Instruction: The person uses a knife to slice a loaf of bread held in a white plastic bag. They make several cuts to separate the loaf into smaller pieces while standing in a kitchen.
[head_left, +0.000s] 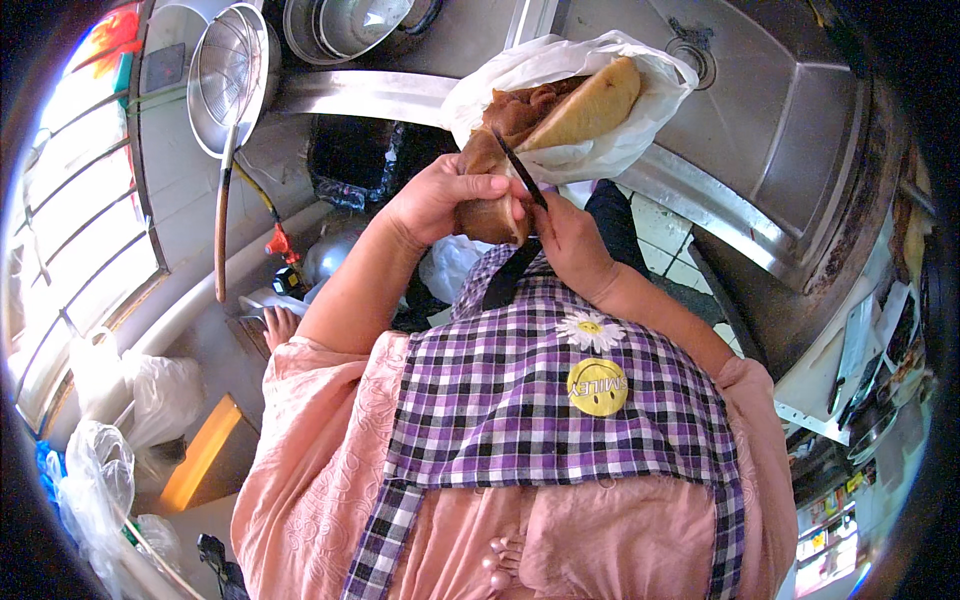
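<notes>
My left hand (431, 202) grips a brown, leathery-looking piece of food (487, 221), thumb on top. My right hand (574, 244) is closed around a slim knife, its dark narrow blade (517, 165) slanting up and left against the piece. Just beyond both hands, a white plastic bag (480, 67) gapes at the edge of the steel sink unit. In it are soft brown folds (536, 105) and a thick pale-tan chunk (592, 101); I cannot tell exactly what food this is. The right hand's fingers partly hide the knife handle.
A steel sink basin (750, 142) lies at upper right, metal pots (345, 30) at upper left. A wire strainer (232, 75) hangs by the barred window. Several knives (855, 352) lie at right. What looks like another person's fingers (280, 326) shows left of my arm.
</notes>
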